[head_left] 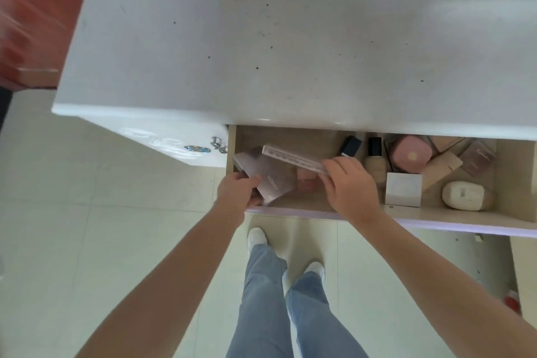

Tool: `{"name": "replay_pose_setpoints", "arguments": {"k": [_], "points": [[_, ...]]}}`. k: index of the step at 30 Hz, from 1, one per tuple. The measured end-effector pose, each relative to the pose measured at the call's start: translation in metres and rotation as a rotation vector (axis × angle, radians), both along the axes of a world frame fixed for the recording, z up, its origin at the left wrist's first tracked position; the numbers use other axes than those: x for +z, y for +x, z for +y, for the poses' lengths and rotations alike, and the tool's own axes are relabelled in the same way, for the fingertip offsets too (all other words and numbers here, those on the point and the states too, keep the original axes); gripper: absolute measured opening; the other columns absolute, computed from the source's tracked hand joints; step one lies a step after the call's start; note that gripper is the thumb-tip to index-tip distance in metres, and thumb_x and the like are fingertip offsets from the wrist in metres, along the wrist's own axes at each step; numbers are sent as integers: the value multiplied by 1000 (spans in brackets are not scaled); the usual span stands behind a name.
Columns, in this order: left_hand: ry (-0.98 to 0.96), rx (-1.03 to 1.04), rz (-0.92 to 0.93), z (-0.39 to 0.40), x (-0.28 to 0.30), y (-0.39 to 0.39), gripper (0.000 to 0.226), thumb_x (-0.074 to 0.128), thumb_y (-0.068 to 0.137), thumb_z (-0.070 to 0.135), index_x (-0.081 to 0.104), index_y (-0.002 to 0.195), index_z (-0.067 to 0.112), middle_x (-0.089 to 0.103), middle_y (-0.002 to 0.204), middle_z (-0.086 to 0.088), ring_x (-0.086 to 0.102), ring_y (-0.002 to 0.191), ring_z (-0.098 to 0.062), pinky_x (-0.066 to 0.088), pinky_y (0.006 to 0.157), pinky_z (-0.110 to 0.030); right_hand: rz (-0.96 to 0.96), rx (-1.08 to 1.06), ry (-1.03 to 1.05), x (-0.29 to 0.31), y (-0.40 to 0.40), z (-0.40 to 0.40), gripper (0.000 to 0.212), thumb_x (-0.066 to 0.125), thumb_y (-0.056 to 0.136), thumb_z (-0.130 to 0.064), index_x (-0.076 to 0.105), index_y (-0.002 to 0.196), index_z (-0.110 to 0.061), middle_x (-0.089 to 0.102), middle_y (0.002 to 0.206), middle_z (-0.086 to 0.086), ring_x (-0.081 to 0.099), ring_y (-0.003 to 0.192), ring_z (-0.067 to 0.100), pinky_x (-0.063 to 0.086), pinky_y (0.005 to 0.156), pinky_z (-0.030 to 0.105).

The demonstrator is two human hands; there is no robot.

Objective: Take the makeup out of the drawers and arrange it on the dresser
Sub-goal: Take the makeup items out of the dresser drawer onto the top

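Below the white dresser top (261, 67), the open drawer (319, 212) holds both hands. Left hand (238, 189) grips a flat mauve palette (267, 180), tilted, long axis running from far-left to near-right. Right hand (345, 183) pinches a slim palette (293, 157) by its right end, its other end pointing far-left.

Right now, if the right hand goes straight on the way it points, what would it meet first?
The right hand, holding the long silver palette, points up-left. Probably the wooden back wall of the open drawer comes first, though depth is unclear.
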State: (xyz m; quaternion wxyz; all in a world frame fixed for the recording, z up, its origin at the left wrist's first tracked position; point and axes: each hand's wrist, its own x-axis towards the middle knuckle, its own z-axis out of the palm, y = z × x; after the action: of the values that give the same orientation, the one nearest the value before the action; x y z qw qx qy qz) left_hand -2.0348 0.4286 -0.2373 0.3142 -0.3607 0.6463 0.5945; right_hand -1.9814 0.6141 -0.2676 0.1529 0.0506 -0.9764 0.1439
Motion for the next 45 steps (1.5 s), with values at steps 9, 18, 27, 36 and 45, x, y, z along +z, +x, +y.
{"name": "replay_pose_setpoints", "arguments": {"k": [9, 18, 27, 36, 45], "points": [[-426, 101, 405, -96, 66, 9, 35, 62, 85, 6, 52, 117, -1, 60, 93, -15, 55, 78, -25, 42, 61, -22, 386, 163, -222, 77, -51, -56, 15, 54, 79, -13, 63, 85, -3, 67, 78, 13, 47, 79, 19, 41, 67, 26], [-487, 273, 425, -184, 91, -95, 30, 59, 86, 9, 54, 114, -2, 53, 93, -7, 51, 84, -21, 41, 64, -26, 293, 210, 74, 88, -163, -138, 13, 43, 71, -14, 51, 81, -10, 67, 75, 8, 64, 65, 27, 48, 56, 26], [-232, 314, 274, -235, 62, -177, 32, 59, 83, -1, 46, 113, 0, 59, 105, -21, 60, 87, -31, 54, 85, -44, 119, 232, 149, 52, -183, -173, 16, 42, 71, -13, 48, 85, -11, 69, 84, 9, 47, 89, 21, 37, 75, 29], [-145, 269, 138, -221, 52, -179, 31, 49, 94, 17, 47, 64, 7, 54, 66, -5, 56, 53, -19, 52, 62, -27, -202, 165, 262, 62, -182, -181, 32, 52, 72, -34, 67, 76, -6, 70, 86, 11, 69, 79, 29, 54, 76, 42], [-887, -765, 990, -241, 36, -173, 15, 57, 84, 18, 63, 88, 5, 64, 94, -8, 64, 88, -28, 53, 68, -32, -695, 58, 232, 62, -207, -220, 111, -7, 49, -89, -11, 144, -31, -26, 150, 4, -26, 138, 27, -19, 107, 43]]}}
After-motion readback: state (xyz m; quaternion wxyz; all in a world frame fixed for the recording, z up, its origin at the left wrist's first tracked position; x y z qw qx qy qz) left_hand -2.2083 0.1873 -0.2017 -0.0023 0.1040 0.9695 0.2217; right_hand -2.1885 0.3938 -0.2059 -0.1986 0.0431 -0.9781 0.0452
